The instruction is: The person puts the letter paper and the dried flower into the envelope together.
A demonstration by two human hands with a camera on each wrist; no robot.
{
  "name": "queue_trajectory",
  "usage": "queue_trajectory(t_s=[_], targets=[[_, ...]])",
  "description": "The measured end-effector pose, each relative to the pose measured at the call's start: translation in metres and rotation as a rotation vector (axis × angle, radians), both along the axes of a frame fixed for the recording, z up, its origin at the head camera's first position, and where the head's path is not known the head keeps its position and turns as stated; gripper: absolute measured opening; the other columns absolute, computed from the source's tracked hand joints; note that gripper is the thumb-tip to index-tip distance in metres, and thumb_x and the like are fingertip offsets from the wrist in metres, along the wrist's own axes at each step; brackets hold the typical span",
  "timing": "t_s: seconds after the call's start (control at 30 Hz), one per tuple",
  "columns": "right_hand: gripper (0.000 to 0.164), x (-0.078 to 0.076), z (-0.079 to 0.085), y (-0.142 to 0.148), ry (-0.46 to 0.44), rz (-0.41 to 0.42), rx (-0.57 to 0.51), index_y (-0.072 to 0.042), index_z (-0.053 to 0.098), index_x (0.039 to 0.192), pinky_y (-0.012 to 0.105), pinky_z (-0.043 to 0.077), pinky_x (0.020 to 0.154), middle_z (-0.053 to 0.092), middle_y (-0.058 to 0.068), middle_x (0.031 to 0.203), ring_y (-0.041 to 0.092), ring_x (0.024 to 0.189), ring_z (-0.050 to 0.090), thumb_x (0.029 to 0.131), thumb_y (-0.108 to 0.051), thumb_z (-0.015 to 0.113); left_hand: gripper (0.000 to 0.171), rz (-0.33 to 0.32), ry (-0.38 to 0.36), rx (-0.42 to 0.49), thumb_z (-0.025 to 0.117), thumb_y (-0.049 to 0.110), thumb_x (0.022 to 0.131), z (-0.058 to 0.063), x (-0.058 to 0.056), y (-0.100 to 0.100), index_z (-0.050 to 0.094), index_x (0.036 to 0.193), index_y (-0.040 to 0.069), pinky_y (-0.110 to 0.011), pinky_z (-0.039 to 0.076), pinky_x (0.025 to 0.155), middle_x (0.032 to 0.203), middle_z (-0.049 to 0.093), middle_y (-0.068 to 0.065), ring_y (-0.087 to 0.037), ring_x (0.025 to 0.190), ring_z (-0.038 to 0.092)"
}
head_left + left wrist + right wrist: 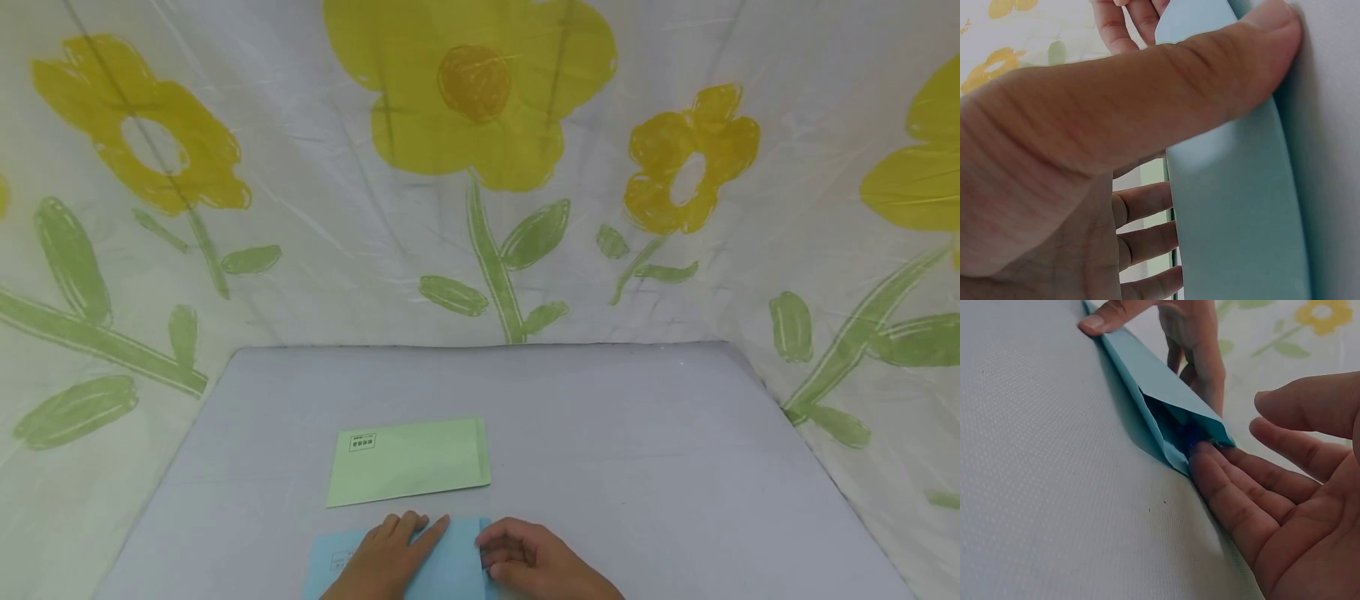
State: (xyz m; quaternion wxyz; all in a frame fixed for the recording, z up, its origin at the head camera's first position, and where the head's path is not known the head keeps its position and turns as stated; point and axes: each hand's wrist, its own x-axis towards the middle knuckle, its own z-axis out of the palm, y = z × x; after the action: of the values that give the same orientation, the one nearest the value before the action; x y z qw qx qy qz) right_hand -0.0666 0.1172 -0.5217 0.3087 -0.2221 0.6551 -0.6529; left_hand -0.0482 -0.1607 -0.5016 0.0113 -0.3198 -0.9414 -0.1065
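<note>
A light blue envelope [450, 571] lies on the table near the front edge, its printed box at the left end. My left hand [390, 554] rests across it with fingers extended, the thumb [1235, 69] along the near edge. At the right end the envelope's mouth gapes, as the right wrist view shows. My right hand [543, 562] has its fingertips [1207, 459] at that mouth, the thumb held apart from them. Just inside, a small dark blue object [1192, 434] shows by the fingertips; I cannot tell what it is.
Beyond the blue envelope lies a pale green envelope [408, 462], flat, with a printed box at its upper left corner. The table [637, 467] has a pale cloth cover. White curtains [300, 167] painted with yellow flowers enclose its back and sides.
</note>
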Motion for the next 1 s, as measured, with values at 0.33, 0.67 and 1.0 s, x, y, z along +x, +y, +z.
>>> queue_trajectory(t_s=[0.33,0.67,1.0], targets=[[0.027,-0.001,0.0,0.004,0.06,-0.1,0.064,-0.009,0.06,0.128,0.022,0.049,0.092,0.069,0.006,0.118,0.021,0.106,0.068,0.102,-0.015,0.057,0.106,0.008,-0.075,0.012,0.052,0.09,0.073,0.0,-0.003,0.001,0.056,0.142,0.01,-0.036,0.05,0.077,0.119,0.058,-0.008,-0.017,0.092,0.047],[0.02,-0.005,0.0,0.007,0.256,-0.195,0.169,-0.013,0.066,0.12,0.025,0.05,0.092,0.071,0.001,0.108,0.015,0.101,0.065,0.102,-0.018,0.059,0.107,0.02,-0.079,-0.003,0.052,0.09,0.072,0.0,-0.002,0.001,0.056,0.142,0.01,-0.035,0.05,0.075,0.118,0.058,-0.008,-0.017,0.092,0.047],[0.027,-0.018,-0.002,0.035,0.574,-0.346,0.31,-0.011,0.069,0.116,0.032,0.057,0.087,0.071,0.001,0.116,0.018,0.109,0.066,0.093,0.002,0.065,0.095,0.024,-0.145,0.041,0.059,0.079,0.079,0.009,-0.003,-0.009,0.056,0.14,0.007,-0.052,0.049,0.094,0.134,0.055,-0.013,-0.029,0.113,0.055]])
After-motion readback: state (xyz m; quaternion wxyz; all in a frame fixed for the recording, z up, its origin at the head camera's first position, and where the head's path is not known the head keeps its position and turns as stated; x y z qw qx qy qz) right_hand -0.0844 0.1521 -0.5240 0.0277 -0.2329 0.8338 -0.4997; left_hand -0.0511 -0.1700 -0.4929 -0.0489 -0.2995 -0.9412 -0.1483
